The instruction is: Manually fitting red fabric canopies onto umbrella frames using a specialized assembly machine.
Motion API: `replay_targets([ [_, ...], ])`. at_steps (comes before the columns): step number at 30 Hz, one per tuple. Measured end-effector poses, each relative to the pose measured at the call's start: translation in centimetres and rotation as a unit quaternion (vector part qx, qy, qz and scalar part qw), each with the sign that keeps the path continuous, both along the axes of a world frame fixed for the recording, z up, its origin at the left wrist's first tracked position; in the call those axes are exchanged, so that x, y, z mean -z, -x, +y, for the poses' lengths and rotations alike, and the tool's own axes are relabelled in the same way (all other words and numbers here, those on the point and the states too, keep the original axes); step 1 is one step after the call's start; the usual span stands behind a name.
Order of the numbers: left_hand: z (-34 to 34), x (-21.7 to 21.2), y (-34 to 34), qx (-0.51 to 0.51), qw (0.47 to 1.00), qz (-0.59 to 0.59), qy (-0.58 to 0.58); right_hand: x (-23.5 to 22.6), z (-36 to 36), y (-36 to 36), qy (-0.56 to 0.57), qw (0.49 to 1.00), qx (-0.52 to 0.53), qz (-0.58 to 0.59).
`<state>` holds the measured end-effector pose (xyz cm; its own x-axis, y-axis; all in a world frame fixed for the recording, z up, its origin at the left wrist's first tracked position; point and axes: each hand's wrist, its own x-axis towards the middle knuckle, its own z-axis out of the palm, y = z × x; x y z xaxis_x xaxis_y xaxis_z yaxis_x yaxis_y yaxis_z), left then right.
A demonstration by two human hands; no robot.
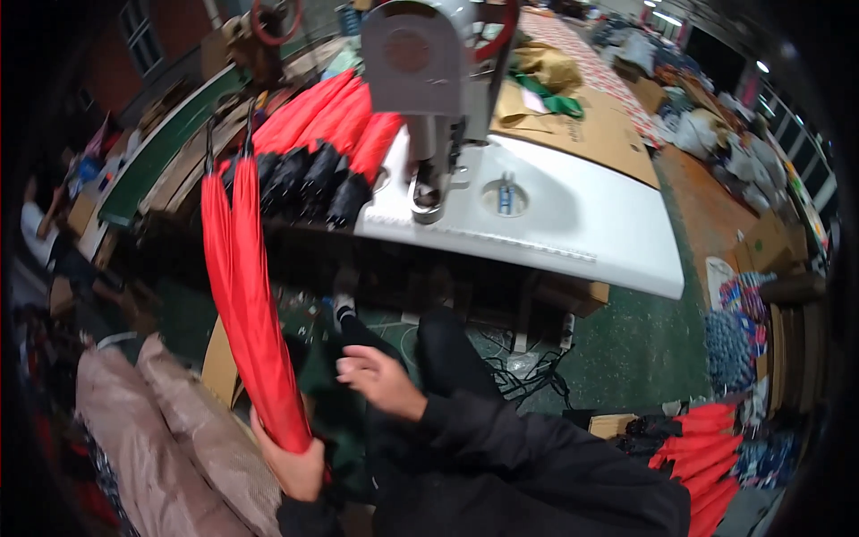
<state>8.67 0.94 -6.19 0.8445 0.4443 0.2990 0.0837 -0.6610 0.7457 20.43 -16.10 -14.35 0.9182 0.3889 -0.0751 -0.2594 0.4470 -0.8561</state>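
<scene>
Two red folded umbrellas (246,295) lean upright at my left side, their dark thin ends (248,130) pointing up and away. My left hand (291,461) is wrapped round their lower part. Over my lap, my right hand (380,380) hangs apart from the umbrellas, fingers loosely stretched toward them and holding nothing. Ahead of me stands a sewing machine (416,63) on a white tabletop (573,215). Left of it lies a row of red umbrellas (331,116) with black ends.
Pale brown sacks (170,438) stand at my left. More red umbrellas (707,465) are stacked at my lower right. Cardboard (582,125) covers the table's far part, with yellow and green cloth (546,76) on it. Black cables (537,380) lie under the table. A person (45,233) is at far left.
</scene>
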Motion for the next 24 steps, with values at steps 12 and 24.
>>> replay_targets([
  [12, 3.0, -10.4, -15.2, -0.021, 0.996, -0.047, -0.078, 14.9, -5.6, 5.5, 0.192, 0.973, -0.08, 0.096],
  [24, 1.4, -17.5, -36.2, 0.096, 0.935, -0.134, -0.313, 14.9, -6.9, 4.5, 0.128, 0.972, -0.081, 0.177],
])
